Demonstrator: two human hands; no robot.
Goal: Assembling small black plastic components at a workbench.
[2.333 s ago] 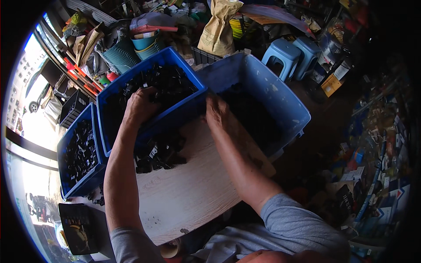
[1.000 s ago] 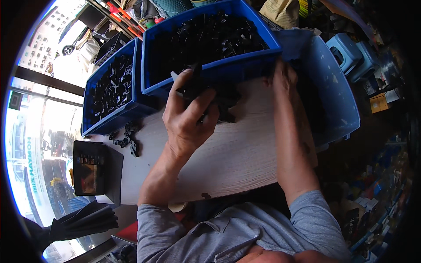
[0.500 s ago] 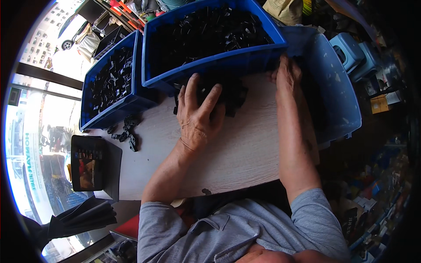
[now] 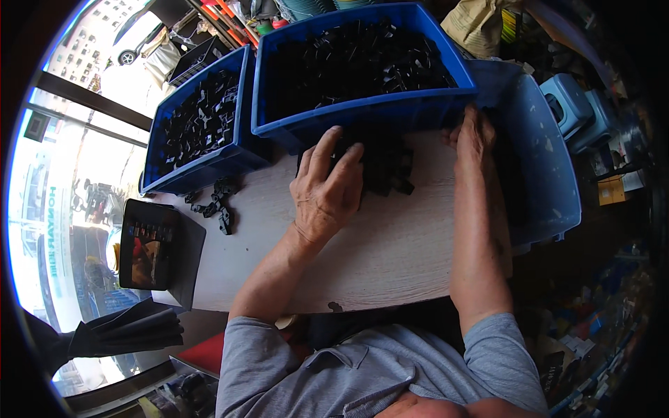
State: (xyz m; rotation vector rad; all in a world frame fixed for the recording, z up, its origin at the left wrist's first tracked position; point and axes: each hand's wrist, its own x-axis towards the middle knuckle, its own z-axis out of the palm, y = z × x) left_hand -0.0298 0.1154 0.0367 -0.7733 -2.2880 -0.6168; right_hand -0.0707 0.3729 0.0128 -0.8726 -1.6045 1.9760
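A heap of small black parts (image 4: 387, 164) lies on the pale tabletop (image 4: 390, 244), against the front wall of the large blue bin (image 4: 362, 111). My left hand (image 4: 320, 191) rests at the heap's left side, its fingers bent and somewhat apart; nothing shows gripped in them. Over by the bin's right front corner, my right hand (image 4: 475, 136) has its fingers curled together beside the translucent blue tub (image 4: 540, 157). Whatever those fingers hold, if anything, is hidden. The large bin is full of similar black parts.
A smaller blue bin (image 4: 202, 164) of black parts stands at the left. Several loose black pieces (image 4: 219, 205) lie in front of it. A dark-screened device (image 4: 148, 245) stands at the table's left edge. Light-blue plastic stools (image 4: 570, 104) are beyond the tub.
The whole view has shifted, so the bins and table appear farther right. My left hand's fingers have drawn a little closer together. My right hand stays by the bin's corner.
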